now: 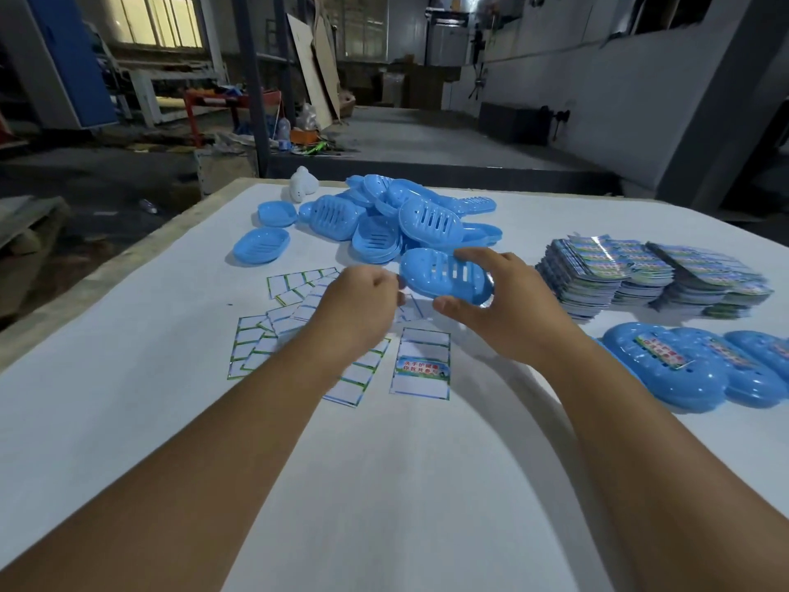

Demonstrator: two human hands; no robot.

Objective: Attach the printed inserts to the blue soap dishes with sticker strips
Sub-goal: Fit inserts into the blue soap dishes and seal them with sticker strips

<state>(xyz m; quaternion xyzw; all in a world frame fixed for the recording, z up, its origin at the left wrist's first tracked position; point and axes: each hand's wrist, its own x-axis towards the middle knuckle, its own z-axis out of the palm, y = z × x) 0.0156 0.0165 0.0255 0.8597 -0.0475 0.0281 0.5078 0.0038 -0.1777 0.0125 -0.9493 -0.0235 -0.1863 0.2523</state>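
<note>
Picking-up step: right hand (pixel 508 309) fingers grasping a blue soap dish (pixel 446 276) above the worktop (pixel 128 378) by the pile, left hand (pixel 363 309) curled, contents unclear; next probably calls for peeling a sticker strip (pixel 420 363) and taking an insert (pixel 597 267).

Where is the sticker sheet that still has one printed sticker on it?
In the head view, the sticker sheet lies flat on the white table, near the centre, just below the right hand that holds a blue soap dish, and right of the emptied sheets.
</note>
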